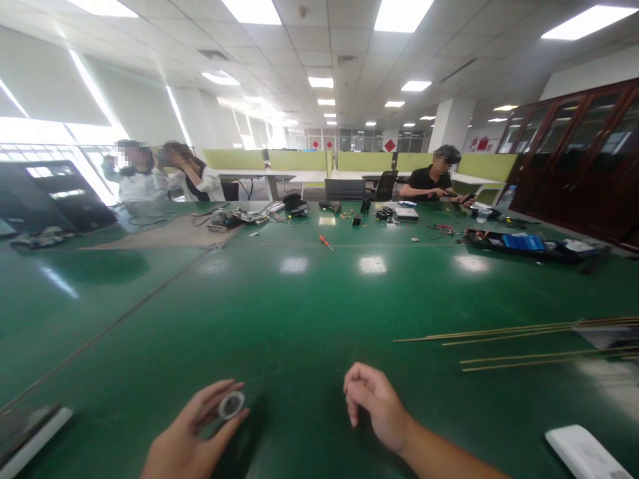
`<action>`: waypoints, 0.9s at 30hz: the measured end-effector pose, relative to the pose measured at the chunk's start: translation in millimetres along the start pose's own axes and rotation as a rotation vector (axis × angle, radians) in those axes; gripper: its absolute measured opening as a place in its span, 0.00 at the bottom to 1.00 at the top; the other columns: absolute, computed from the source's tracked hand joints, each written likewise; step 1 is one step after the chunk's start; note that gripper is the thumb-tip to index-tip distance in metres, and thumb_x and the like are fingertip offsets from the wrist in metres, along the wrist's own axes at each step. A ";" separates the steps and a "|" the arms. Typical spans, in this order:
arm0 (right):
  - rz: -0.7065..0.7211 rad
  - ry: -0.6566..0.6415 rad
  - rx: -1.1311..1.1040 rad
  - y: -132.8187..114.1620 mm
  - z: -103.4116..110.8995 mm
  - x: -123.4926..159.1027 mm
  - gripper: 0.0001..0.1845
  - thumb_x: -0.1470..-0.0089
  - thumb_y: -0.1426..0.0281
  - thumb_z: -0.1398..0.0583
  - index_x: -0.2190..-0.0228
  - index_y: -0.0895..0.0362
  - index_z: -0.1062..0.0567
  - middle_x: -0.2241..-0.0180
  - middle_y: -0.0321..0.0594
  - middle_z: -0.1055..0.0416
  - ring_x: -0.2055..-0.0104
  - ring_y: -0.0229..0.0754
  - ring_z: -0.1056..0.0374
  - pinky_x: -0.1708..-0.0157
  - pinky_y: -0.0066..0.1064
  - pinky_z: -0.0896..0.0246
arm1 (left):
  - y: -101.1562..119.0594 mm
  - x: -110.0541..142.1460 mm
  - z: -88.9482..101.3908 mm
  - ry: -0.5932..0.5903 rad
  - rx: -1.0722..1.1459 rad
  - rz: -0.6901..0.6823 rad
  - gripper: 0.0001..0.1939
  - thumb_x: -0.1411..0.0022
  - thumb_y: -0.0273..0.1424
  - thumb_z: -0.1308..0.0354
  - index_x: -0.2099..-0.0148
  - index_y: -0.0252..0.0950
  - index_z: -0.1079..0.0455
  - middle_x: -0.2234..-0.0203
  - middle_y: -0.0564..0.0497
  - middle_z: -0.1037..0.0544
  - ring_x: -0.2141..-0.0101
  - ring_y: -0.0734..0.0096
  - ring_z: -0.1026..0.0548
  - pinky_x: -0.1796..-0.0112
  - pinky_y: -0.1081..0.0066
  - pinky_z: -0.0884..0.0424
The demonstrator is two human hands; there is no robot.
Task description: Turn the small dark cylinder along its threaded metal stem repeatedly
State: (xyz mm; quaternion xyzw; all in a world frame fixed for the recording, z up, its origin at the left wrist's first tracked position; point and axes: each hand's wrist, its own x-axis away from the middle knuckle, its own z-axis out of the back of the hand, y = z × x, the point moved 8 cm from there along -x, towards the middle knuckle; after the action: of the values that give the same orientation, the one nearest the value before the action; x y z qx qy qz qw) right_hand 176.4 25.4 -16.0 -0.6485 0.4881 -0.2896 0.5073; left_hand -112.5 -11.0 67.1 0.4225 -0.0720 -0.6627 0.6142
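My left hand [192, 436] is at the bottom, left of centre, just over the green table [279, 313]. Its thumb and fingers are closed around a small round thing with a white rim [231, 404]. The end facing me is grey and dark inside; its exact kind does not show. To the right, my right hand [377, 406] hovers above the tabletop with fingers loosely curled and thumb near the index finger. Nothing shows in it, and a gap of table separates it from the left hand.
Thin brass-coloured rods [499, 329] lie at right, above a white device [586, 452]. An orange screwdriver [326, 242], a black tray with a blue pack [524, 243] and electronics [234, 216] lie farther off. A person [432, 179] sits across; two others sit back left.
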 end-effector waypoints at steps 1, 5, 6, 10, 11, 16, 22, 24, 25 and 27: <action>0.015 0.038 -0.003 -2.6 6.3 -0.7 0.19 0.46 0.55 0.36 0.68 0.58 0.32 0.80 0.31 0.37 0.80 0.34 0.41 0.77 0.26 0.48 | 12.9 -3.4 -22.7 -0.104 0.064 -0.011 0.18 0.46 0.46 0.33 0.57 0.41 0.24 0.67 0.52 0.16 0.69 0.62 0.17 0.67 0.71 0.19; 0.056 0.117 0.046 -11.7 20.6 0.9 0.18 0.55 0.72 0.36 0.59 0.58 0.32 0.70 0.35 0.34 0.71 0.37 0.37 0.70 0.28 0.43 | 74.0 -10.0 -90.7 -0.303 0.207 -0.154 0.12 0.44 0.35 0.33 0.57 0.41 0.23 0.64 0.50 0.17 0.65 0.64 0.19 0.62 0.69 0.21; 0.061 0.126 0.068 -13.2 21.7 2.2 0.22 0.57 0.75 0.38 0.57 0.57 0.33 0.67 0.36 0.33 0.68 0.38 0.36 0.68 0.28 0.43 | 86.0 -10.3 -102.6 -0.340 0.234 -0.206 0.12 0.44 0.33 0.34 0.56 0.41 0.23 0.63 0.50 0.18 0.64 0.64 0.19 0.61 0.69 0.22; 0.039 0.139 0.176 -11.8 21.8 7.0 0.31 0.63 0.79 0.42 0.53 0.55 0.35 0.60 0.39 0.34 0.60 0.41 0.34 0.65 0.29 0.42 | 102.7 -8.5 -132.8 -0.477 0.336 -0.346 0.17 0.40 0.27 0.37 0.48 0.44 0.24 0.60 0.49 0.20 0.60 0.67 0.22 0.58 0.70 0.25; 0.029 0.145 0.198 -10.2 22.2 7.7 0.31 0.63 0.79 0.42 0.53 0.55 0.35 0.59 0.39 0.34 0.60 0.41 0.34 0.65 0.29 0.42 | 100.6 -7.7 -136.4 -0.496 0.351 -0.361 0.18 0.40 0.27 0.36 0.47 0.45 0.25 0.59 0.49 0.21 0.59 0.67 0.22 0.57 0.70 0.25; -0.039 0.186 0.315 -2.7 25.4 9.4 0.25 0.60 0.78 0.38 0.56 0.55 0.31 0.62 0.37 0.32 0.66 0.38 0.34 0.67 0.30 0.40 | 81.6 -2.0 -140.5 -0.482 0.345 -0.373 0.19 0.41 0.28 0.34 0.47 0.45 0.26 0.58 0.51 0.19 0.58 0.67 0.21 0.54 0.70 0.26; -0.041 0.168 0.477 -6.5 21.3 12.9 0.20 0.58 0.78 0.35 0.59 0.57 0.26 0.70 0.35 0.30 0.69 0.39 0.34 0.67 0.31 0.38 | 73.7 -3.1 -130.7 -0.336 0.305 -0.342 0.15 0.44 0.28 0.32 0.54 0.42 0.25 0.61 0.51 0.19 0.60 0.65 0.20 0.56 0.69 0.25; -0.012 0.173 0.515 -9.9 20.1 13.7 0.19 0.58 0.78 0.35 0.60 0.57 0.25 0.70 0.35 0.30 0.69 0.39 0.34 0.67 0.31 0.38 | 77.9 -2.6 -129.6 -0.332 0.314 -0.372 0.14 0.44 0.28 0.32 0.54 0.41 0.25 0.62 0.50 0.19 0.60 0.65 0.20 0.57 0.69 0.25; 0.002 0.180 0.527 -11.8 19.6 13.9 0.19 0.58 0.77 0.35 0.60 0.57 0.25 0.70 0.35 0.30 0.69 0.39 0.34 0.67 0.31 0.38 | 80.5 -1.8 -129.7 -0.341 0.320 -0.390 0.14 0.43 0.28 0.33 0.54 0.41 0.25 0.62 0.50 0.19 0.61 0.66 0.20 0.57 0.70 0.24; 0.019 0.180 0.545 -15.5 17.6 13.7 0.18 0.57 0.76 0.35 0.61 0.56 0.24 0.68 0.36 0.29 0.69 0.39 0.33 0.67 0.30 0.37 | 85.3 0.5 -130.5 -0.364 0.328 -0.423 0.12 0.42 0.28 0.34 0.54 0.41 0.25 0.62 0.49 0.19 0.61 0.66 0.20 0.58 0.70 0.24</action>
State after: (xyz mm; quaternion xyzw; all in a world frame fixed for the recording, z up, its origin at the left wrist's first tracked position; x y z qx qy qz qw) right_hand 201.9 19.5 -8.6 -0.4551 0.4413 -0.4619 0.6203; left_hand 36.4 23.7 36.7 0.3961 -0.1970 -0.8198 0.3636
